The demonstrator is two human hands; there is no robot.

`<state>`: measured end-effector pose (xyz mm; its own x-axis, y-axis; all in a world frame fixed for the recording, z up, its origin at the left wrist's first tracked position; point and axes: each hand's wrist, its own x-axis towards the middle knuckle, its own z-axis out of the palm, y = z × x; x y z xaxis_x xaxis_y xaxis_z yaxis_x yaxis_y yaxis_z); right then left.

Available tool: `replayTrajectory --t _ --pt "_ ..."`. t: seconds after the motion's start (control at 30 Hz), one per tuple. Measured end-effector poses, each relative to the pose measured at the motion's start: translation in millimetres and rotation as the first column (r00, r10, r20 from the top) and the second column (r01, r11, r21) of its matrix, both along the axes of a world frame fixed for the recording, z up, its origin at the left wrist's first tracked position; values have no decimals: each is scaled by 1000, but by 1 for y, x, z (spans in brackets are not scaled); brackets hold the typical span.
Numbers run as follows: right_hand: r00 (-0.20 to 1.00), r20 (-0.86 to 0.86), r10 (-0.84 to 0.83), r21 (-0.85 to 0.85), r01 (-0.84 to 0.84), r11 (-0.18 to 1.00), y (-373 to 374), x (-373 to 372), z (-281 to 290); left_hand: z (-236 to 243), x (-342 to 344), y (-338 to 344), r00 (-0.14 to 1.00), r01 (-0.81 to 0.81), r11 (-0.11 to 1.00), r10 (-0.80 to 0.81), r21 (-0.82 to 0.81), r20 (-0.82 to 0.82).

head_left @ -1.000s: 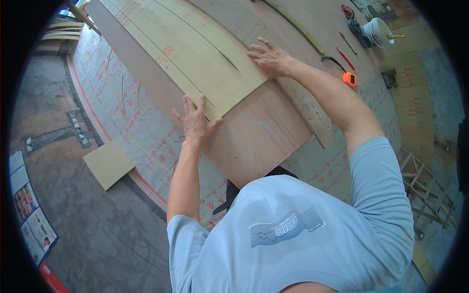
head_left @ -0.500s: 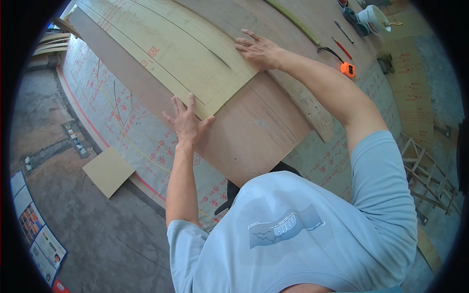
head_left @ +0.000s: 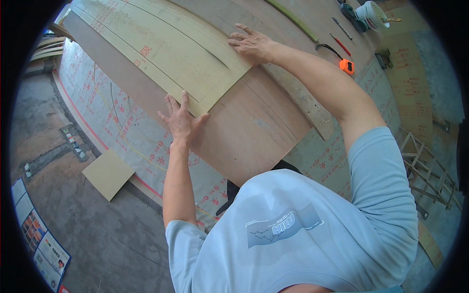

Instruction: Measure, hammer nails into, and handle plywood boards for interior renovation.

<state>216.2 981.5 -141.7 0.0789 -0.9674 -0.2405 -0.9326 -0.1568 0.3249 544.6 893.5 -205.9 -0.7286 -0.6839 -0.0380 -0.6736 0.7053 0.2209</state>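
A long pale-yellow sheet of board [head_left: 181, 53], with dark lines along it and a narrow slit near its right side, lies flat over a pinkish-brown plywood panel [head_left: 254, 132]. My left hand [head_left: 180, 121] rests at the sheet's near left corner, fingers spread and the thumb stretched out by the near edge. At the sheet's right edge, close to its near right corner, my right hand [head_left: 251, 46] lies with its fingers apart. Neither hand is wrapped round anything. Bare plywood with faint pencil-like lines shows between the sheet and my body.
To the right lie an orange tape measure [head_left: 346, 66], a red pencil [head_left: 343, 47] and a grey pen [head_left: 342, 28]. Beyond them stands a white bucket [head_left: 371, 17] with a brush. A small square board [head_left: 108, 174] lies on the floor at left; a wooden frame [head_left: 426, 168] stands at right.
The yellow sheet has slid slightly away from me and to the left over the plywood, and both hands have moved with it. More bare plywood shows at its near edge.
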Motion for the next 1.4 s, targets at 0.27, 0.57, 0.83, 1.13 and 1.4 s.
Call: replayTrajectory --t 0.27,0.57,0.83,1.13,1.4 --pt "999 32 9 -67 -7 998 -2 -6 -14 0 1 0 999 -11 999 13 51 -46" --pt "1000 12 2 -60 -1 998 -4 -8 -15 -1 1 0 998 -14 998 17 59 -62" --pt "999 45 -20 -1 20 1000 0 -1 -2 -3 2 -3 997 -16 997 21 71 -75" --pt "996 58 -65 47 62 997 -1 0 -7 -3 4 -3 997 -19 997 24 75 -68" --pt "993 46 -109 90 104 990 0 3 1 2 0 -3 996 -17 992 28 127 -85"
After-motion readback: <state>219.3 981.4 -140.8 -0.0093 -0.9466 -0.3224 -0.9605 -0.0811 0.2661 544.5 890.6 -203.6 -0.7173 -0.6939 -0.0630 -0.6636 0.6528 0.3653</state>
